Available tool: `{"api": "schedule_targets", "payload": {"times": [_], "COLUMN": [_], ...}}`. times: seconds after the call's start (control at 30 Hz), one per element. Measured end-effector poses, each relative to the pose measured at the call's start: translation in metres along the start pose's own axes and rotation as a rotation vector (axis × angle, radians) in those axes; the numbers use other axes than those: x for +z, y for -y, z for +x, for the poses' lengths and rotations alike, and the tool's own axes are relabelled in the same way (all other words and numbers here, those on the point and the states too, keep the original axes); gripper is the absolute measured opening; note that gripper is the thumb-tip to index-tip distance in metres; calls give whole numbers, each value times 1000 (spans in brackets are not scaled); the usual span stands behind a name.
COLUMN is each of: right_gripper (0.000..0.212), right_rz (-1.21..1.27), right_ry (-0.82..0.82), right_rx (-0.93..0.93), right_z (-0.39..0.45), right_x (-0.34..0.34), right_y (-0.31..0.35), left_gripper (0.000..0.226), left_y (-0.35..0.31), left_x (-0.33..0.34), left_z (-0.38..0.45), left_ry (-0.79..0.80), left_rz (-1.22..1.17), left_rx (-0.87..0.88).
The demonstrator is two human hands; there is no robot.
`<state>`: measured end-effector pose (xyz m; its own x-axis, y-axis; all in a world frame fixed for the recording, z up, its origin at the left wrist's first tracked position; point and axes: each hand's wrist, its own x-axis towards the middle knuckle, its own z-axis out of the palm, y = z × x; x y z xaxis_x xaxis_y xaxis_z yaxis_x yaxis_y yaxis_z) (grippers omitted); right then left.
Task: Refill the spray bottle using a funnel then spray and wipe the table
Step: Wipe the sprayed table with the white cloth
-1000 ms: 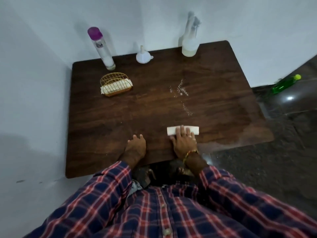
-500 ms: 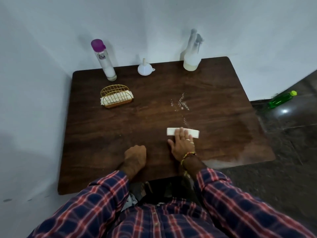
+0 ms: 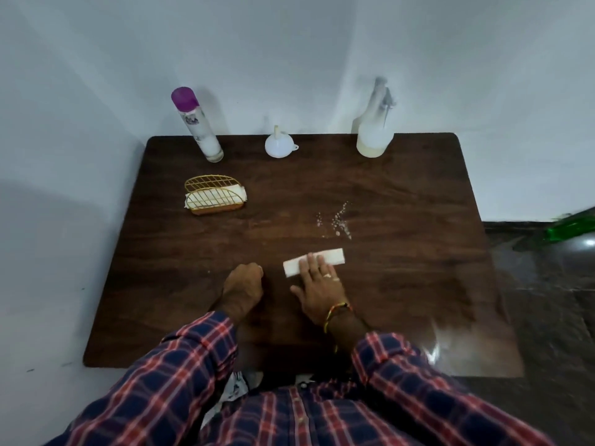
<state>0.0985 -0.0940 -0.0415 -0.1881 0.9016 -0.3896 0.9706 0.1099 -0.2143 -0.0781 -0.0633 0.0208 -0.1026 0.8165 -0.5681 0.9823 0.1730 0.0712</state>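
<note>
On the dark wooden table (image 3: 402, 284), my right hand (image 3: 318, 284) presses a folded white tissue (image 3: 333, 256) flat with straight fingers, just below a patch of white spray droplets (image 3: 339, 220). My left hand (image 3: 243, 286) rests on the table beside it with its fingers curled, holding nothing. The clear spray bottle (image 3: 373, 130), with pale liquid in its base, stands at the back right edge. A small white funnel (image 3: 278, 143) sits upside down at the back centre.
A tall bottle with a purple cap (image 3: 196, 123) stands at the back left. In front of it is a gold wire holder with white napkins (image 3: 214, 196). A green bottle (image 3: 571, 226) lies on the dark floor to the right. White walls close in behind and left.
My right hand has slid the tissue up the table toward the droplets, wiping away the lower part of the trail. The view has tilted up, showing more wall. My left hand stays put.
</note>
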Motion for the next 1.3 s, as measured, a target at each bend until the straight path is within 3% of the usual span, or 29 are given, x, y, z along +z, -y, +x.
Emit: {"api": "schedule_targets", "payload": {"times": [0.1, 0.2, 0.33, 0.4, 0.63, 0.7, 0.8, 0.93, 1.0, 1.13, 1.3], "right_gripper": [70, 68, 70, 71, 80, 79, 70, 75, 74, 81, 81], "right_rz": [-11, 61, 52, 18, 207, 255, 140, 37, 15, 28, 13], "right_ry": [21, -86, -101, -99, -234, -249, -241, -149, -124, -176, -80], "right_rx": [-9, 191, 26, 18, 545, 523, 332, 166, 175, 360, 202], "right_z": [-16, 15, 56, 53, 92, 124, 144, 81, 60, 107, 92], "right_x": [0, -14, -24, -18, -40, -57, -59, -25, -21, -48, -42], "right_y": [-10, -30, -8, 6, -43, -45, -23, 24, 12, -50, -27], "left_gripper": [22, 24, 61, 68, 66, 68, 68, 63, 62, 68, 70], "left_y": [-17, -31, -39, -36, -24, -24, -24, -27, -28, -27, -31], "left_x": [-9, -3, 2, -3, -15, -14, -15, -17, -15, -16, -13], "left_z": [4, 2, 17, 38, 70, 72, 71, 69, 68, 68, 68], "left_ry": [-14, -22, -16, 17, 132, 158, 173, 152, 145, 172, 183], "left_rz": [-5, -30, -89, -73, 77, 81, 115, 132, 140, 160, 186], "left_rx": [-80, -92, -19, 43, 127, 130, 154, 146, 145, 157, 128]}}
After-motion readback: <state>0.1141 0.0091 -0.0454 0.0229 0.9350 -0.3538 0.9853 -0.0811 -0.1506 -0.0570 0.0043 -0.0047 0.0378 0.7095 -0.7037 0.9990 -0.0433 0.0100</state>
